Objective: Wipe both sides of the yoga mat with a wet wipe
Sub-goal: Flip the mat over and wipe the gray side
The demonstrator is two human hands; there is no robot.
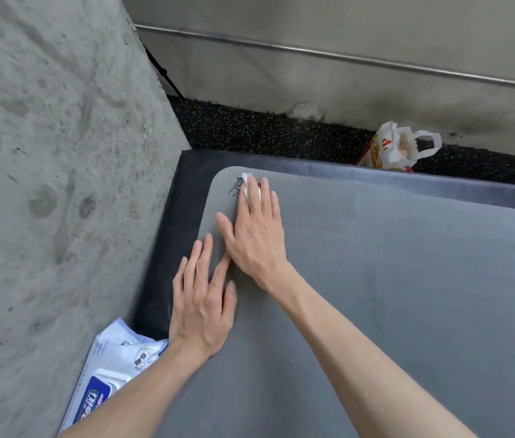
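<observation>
Right hand (254,229) flat, fingers straight, pressing wet wipe (250,186) onto grey yoga mat (408,279) near its far left corner, beside a dark logo mark. Left hand (201,300) open, palm down, bracing mat's left edge. Risk: wipe bunches or slips out from under the fingertips, or mat slides on the black pad (167,235) if bracing lifts. Concrete wall (44,153) close on left, little room there; open mat to the right. Wipes pack (114,368) near left wrist

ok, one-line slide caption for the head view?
Right hand presses a white wet wipe flat onto the grey textured yoga mat near its corner; left hand rests flat on the mat.
</observation>
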